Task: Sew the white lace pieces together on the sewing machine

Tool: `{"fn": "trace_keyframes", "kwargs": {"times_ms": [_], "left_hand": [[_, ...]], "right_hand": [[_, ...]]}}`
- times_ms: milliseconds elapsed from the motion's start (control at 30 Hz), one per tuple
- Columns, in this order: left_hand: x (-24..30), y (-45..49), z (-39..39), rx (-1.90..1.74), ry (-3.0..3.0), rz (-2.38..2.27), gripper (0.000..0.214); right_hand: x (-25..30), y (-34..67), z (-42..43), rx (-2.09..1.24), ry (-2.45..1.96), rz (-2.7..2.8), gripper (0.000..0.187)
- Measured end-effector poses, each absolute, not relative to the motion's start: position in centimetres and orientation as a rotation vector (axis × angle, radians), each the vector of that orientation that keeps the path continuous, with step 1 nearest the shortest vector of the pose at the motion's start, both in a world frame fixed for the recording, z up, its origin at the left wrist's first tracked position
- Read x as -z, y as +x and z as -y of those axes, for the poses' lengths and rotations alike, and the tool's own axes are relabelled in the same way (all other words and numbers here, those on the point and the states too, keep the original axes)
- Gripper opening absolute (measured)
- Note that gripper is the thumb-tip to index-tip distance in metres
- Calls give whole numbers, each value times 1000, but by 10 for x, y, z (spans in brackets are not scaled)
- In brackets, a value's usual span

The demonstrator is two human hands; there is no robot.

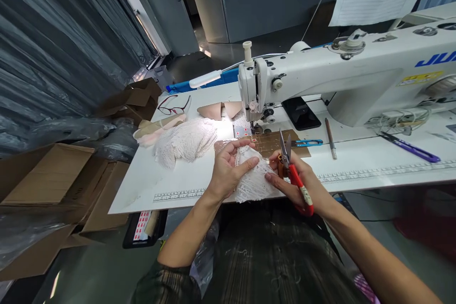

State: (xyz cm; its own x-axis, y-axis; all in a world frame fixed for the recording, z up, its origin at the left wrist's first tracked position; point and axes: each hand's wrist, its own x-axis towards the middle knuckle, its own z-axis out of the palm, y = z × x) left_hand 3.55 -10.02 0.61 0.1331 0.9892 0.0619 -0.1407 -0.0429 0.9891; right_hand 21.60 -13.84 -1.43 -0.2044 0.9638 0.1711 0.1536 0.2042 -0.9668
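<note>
My left hand (228, 167) pinches a piece of white lace (253, 181) at the front edge of the sewing table (171, 185). My right hand (295, 181) touches the same lace with its fingertips while gripping red-handled thread snips (292, 173), blades pointing up. Both hands sit just in front of the needle area of the white sewing machine (342, 71). A brown card plate (270, 141) lies under the needle, behind the lace.
A pile of white lace (185, 141) and pink pieces (156, 130) lie at the left, with glasses (173, 104) and beige cups (219, 110) behind. Blue snips (306, 143), a pen-like tool (330, 138), purple tool (409, 147) and black phone (301, 113) lie to the right. Cardboard boxes (53, 175) stand on the floor.
</note>
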Motion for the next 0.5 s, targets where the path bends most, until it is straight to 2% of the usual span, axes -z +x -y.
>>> {"fn": "trace_keyframes", "kwargs": {"times_ms": [133, 300, 500], "left_hand": [[-2, 33, 93, -1241, 1292, -1037, 39], [0, 31, 87, -1162, 1324, -1037, 16], [4, 28, 85, -1087, 1313, -1100, 28]], "right_hand": [[16, 208, 139, -1184, -1144, 1410, 35], [16, 202, 135, -1219, -1176, 1319, 38], [22, 198, 129, -1272, -1188, 1225, 38]]}}
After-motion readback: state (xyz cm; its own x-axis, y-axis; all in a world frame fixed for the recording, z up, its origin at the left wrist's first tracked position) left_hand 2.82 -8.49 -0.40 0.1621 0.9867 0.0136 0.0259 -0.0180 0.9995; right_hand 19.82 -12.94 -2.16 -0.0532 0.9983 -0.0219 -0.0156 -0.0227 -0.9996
